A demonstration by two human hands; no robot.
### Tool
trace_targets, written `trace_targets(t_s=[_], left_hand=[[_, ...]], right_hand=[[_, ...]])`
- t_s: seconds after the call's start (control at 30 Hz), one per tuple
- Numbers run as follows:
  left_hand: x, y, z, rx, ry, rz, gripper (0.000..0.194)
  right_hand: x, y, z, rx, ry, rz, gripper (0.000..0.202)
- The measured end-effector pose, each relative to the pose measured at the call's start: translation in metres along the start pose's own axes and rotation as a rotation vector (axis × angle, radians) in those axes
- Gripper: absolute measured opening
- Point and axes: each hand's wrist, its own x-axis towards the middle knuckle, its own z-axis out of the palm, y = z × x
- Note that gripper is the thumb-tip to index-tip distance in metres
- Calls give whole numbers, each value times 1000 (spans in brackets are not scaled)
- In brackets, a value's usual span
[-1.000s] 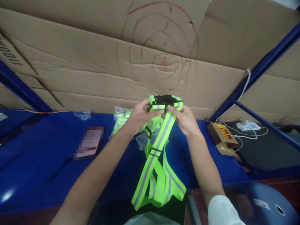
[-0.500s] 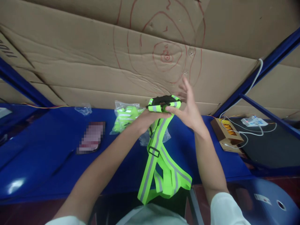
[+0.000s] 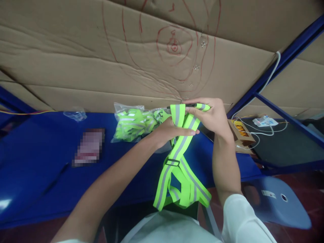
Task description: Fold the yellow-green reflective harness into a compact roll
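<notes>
Head view — I log one neon reflective strap harness (image 3: pixel 178 162), held up above the blue table (image 3: pixel 37 158). My left hand (image 3: pixel 169 131) pinches the straps near the top; my right hand (image 3: pixel 214 116) closes over the upper fold. Loops hang down toward my lap. Behind — bagged harnesses (image 3: pixel 131 123), a cardboard wall (image 3: pixel 101 60), a phone (image 3: pixel 88 146), a small box (image 3: pixel 240 131) at right.
</notes>
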Motion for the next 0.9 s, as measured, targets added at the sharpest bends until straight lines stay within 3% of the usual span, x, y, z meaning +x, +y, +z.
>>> trace_targets(t_s=[0.13,0.27,0.43,0.5,0.63,0.73,0.9], left_hand=[[1,-1,-7,-72,31,-7,44],[0,7,-20,26,80,-20,51],[-3,19,-41,131,-114,-9,73],[-4,23,-43,128,-91,38,76],[-5,25,-33,80,55,175,74],[-4,19,-20,83,23,94,64],[2,5,-10,-2,20,16,49]], right_hand=[[2,5,10,36,34,47,24],[4,11,11,-27,42,39,25],[6,19,3,-136,146,-59,24],[6,20,0,-152,139,-67,26],[5,17,-1,-209,124,-123,27],[6,11,1,-179,111,-154,25],[7,4,8,-10,14,-78,25]])
